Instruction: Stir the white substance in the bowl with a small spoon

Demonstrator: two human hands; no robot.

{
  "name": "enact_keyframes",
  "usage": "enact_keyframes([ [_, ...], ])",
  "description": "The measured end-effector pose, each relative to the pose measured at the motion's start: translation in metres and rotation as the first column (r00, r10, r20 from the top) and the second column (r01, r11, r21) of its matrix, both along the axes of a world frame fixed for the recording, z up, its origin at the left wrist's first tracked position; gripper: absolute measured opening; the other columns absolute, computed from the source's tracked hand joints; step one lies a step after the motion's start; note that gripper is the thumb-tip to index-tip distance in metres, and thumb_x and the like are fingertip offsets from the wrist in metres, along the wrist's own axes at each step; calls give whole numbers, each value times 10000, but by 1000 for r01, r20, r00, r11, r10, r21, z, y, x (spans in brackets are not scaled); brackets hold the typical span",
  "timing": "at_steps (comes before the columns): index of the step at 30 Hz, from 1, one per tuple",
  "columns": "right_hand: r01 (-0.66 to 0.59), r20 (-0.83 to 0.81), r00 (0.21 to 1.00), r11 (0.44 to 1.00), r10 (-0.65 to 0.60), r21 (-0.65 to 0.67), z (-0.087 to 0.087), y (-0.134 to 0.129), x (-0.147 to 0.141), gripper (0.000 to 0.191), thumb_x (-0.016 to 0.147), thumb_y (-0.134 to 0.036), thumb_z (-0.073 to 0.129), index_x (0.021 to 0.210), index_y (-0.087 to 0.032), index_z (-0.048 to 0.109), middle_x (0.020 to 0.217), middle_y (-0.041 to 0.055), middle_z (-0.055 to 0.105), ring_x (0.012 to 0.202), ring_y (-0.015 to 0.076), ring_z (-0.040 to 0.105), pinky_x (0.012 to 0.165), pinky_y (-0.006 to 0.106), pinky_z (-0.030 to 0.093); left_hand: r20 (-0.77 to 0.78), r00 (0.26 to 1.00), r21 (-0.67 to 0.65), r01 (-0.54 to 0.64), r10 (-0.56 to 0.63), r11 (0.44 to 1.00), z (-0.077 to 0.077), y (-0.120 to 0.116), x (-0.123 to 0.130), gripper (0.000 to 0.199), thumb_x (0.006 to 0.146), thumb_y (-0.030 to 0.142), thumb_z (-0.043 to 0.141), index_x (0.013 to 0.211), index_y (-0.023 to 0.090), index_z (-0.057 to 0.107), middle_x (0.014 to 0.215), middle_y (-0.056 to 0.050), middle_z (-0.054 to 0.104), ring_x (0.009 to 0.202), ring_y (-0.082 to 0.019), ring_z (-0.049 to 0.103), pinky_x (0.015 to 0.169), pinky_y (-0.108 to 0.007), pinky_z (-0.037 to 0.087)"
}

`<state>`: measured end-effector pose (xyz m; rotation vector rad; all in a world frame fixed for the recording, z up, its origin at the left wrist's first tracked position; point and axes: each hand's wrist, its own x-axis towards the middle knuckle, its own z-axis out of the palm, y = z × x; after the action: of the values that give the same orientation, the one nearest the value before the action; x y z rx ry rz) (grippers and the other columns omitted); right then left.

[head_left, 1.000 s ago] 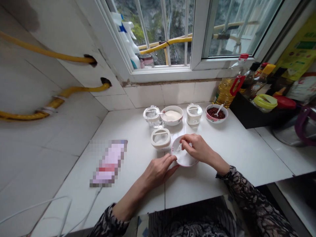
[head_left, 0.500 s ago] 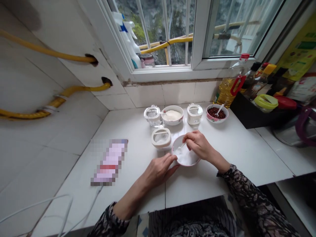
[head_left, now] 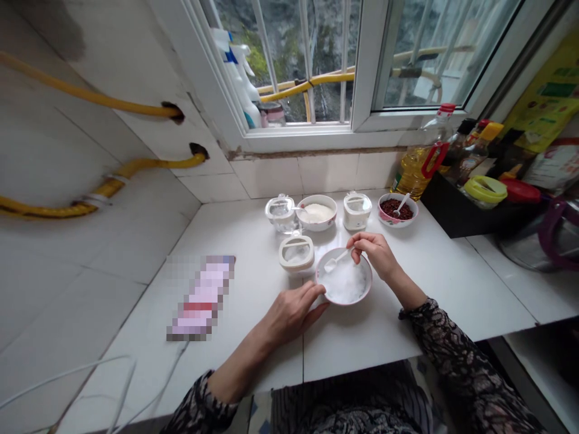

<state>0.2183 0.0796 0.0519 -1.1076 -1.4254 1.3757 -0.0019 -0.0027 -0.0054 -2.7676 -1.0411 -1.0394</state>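
White counter, frame centre: right hand [head_left: 374, 256] pinching a spoon [head_left: 333, 263] in a bowl [head_left: 348, 303] of granules [head_left: 346, 283], left hand [head_left: 292, 313] loosely curled against its rim

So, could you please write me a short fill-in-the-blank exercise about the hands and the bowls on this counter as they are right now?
The right hand pinches the handle of a small white ____.
The left hand touches the ____ of the white bowl.
The bowl at the far right of the row holds dark red ____.
Missing words: spoon; rim; beans.
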Motion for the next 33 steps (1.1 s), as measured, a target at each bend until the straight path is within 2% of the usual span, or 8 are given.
enact_keyframes([
  [4,32,-66,997,995,-26,99,1,-4,-4,178,781,-298,531,801,-181,664,541,-10,619,557,147,579,658,308,487,-2,1000,13,-1,1,1000,-1,0,0,128,1004,265,456,1078,172,500,778,-11,616,571,-120,589,459,-215,454],
  [7,6,-50,999,956,9,294,0,-15,-15,260,907,-339,494,1027,-194,674,720,26,714,702,170,655,731,337,515,0,1000,22,-5,5,1000,-2,1,1,125,1008,268,447,1063,171,503,771,-9,614,563,-121,588,457,-216,452],
  [10,-113,182,983,809,7,577,-4,-23,-26,279,963,-245,442,1136,-208,657,857,51,761,795,176,678,884,396,483,7,1000,32,-7,7,999,-2,1,1,126,1004,266,450,1055,168,511,756,-6,605,546,-120,578,454,-217,449],
  [13,-293,385,923,630,-10,719,-6,-26,-30,325,945,-136,409,1143,-213,656,916,53,776,837,181,687,981,433,421,14,1000,41,-5,5,999,-1,1,1,129,1005,261,446,1057,164,512,761,-13,610,546,-127,582,450,-221,447],
  [15,-295,390,920,600,-32,744,-4,-27,-28,332,946,-123,402,1142,-214,654,923,49,777,835,180,688,976,425,422,10,1000,47,-7,6,999,-1,1,2,135,1011,268,438,1059,163,508,771,-18,617,548,-130,587,448,-224,451],
  [22,-10,264,944,786,-196,618,7,-23,-8,234,899,-169,461,870,-222,687,676,8,718,755,193,663,841,354,480,5,1000,22,-1,1,1000,-1,0,1,135,1013,270,445,1074,163,500,767,-8,607,551,-120,579,454,-215,447],
  [29,-195,562,814,842,-147,502,-12,-16,-16,219,786,-96,492,696,-202,661,569,-11,665,629,161,612,905,355,440,-7,1000,24,-5,5,1000,1,0,0,148,1023,284,432,1065,160,502,749,4,594,514,-108,551,449,-215,439],
  [33,-173,507,858,885,-80,432,-11,-17,-19,239,779,-81,468,701,-206,656,544,-25,667,654,157,642,907,335,451,-10,1000,16,-8,8,1000,1,-1,0,161,1030,296,416,1066,164,501,749,6,593,493,-99,531,443,-213,428],
])
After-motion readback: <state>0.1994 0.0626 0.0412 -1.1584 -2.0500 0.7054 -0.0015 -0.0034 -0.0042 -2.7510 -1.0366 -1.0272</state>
